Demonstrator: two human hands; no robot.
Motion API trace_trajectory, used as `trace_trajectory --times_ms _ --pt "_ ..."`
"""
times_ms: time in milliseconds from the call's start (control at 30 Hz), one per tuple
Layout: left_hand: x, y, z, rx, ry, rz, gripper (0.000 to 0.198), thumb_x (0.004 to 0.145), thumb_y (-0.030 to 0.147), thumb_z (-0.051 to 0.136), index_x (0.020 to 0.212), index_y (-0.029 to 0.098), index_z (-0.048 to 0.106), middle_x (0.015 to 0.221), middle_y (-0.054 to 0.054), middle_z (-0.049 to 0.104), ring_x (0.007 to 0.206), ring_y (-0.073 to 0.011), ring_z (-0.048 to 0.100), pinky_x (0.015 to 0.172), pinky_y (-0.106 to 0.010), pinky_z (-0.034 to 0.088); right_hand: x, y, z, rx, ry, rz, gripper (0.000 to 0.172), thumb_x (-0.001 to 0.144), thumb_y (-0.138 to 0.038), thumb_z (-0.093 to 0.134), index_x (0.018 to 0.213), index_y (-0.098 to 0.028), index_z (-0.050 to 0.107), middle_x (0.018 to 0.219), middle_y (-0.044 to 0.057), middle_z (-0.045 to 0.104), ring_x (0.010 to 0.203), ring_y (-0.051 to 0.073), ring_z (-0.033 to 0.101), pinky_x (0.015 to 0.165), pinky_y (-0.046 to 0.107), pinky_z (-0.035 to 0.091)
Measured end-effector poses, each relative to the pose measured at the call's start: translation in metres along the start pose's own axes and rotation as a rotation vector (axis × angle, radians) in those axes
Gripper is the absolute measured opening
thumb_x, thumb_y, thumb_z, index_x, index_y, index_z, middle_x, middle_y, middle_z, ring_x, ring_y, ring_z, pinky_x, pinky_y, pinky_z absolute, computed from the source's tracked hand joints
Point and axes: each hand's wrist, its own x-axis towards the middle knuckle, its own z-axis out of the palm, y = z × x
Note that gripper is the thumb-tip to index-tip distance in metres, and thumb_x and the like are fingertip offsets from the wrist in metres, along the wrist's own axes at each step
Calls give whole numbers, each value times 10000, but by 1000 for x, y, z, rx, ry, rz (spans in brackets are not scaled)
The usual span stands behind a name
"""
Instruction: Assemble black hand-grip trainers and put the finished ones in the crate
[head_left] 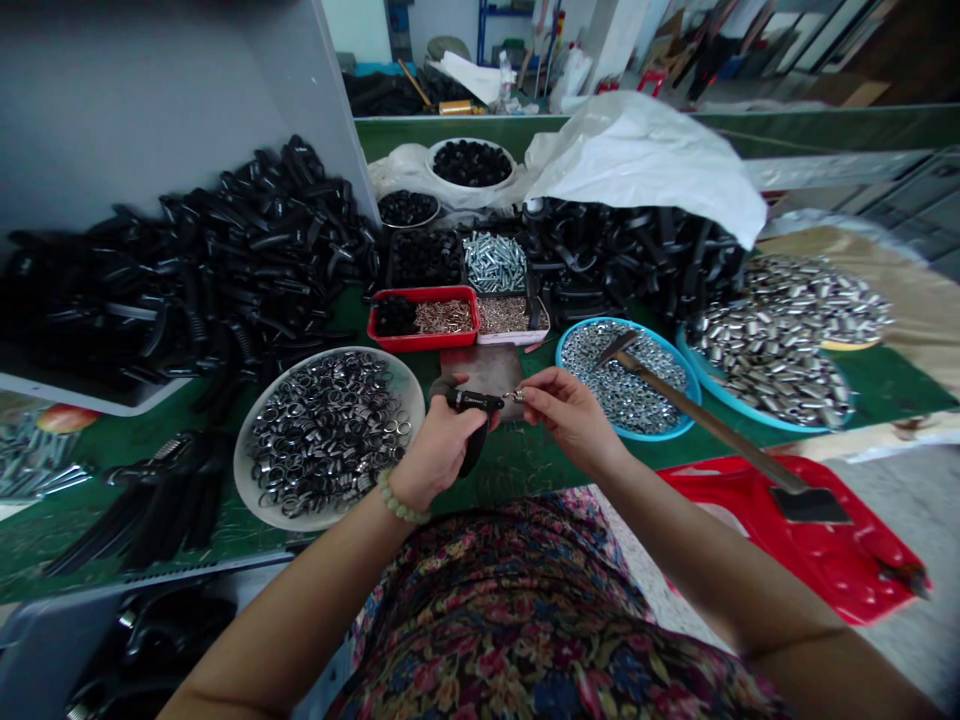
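My left hand (442, 440) is wrapped round a black curved handle piece (472, 450), with its narrow end pointing right. Close to that end, the fingertips of my right hand (562, 408) pinch a small shiny metal part (516, 396); its exact shape is too small to tell. Both hands are above the green table, just in front of a flat grey metal plate (487, 370). To the left of my left hand lies a white bowl (247, 480) full of metal rings. Right of my right hand is a blue-rimmed bowl (645, 436) of small silver parts.
A hammer (697, 410) lies across the blue-rimmed bowl, its handle over a red tray (847, 570). Black handles (247, 240) are heaped at the left and back right. Behind the plate stand a red bin (424, 344) and other small bins. A person (724, 45) stands far back.
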Motion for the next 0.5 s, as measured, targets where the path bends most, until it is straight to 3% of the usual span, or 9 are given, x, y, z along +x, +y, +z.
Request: trace_trajectory --times_ms 133,333,500 --pt "-1 0 0 0 -3 13 562 629 25 595 1107 220 373 836 25 606 704 -105 623 723 -254 497 0 1 0 8 -2 1 218 728 -332 741 804 -191 594 617 -35 607 542 93 534 535 238 419" --pt "1 -3 -4 -11 -17 17 546 682 167 709 1116 211 380 762 26 615 599 -118 617 585 -233 491 -1 4 -1 19 -6 4 210 734 -325 741 807 -191 596 621 -34 609 537 88 533 532 230 414" --pt "0 -3 -6 -108 -76 -118 445 808 520 588 1058 183 440 728 -13 621 607 -148 630 562 -250 508 -2 4 -2 -1 -1 4 220 737 -338 735 808 -189 589 627 -33 609 539 91 531 531 234 414"
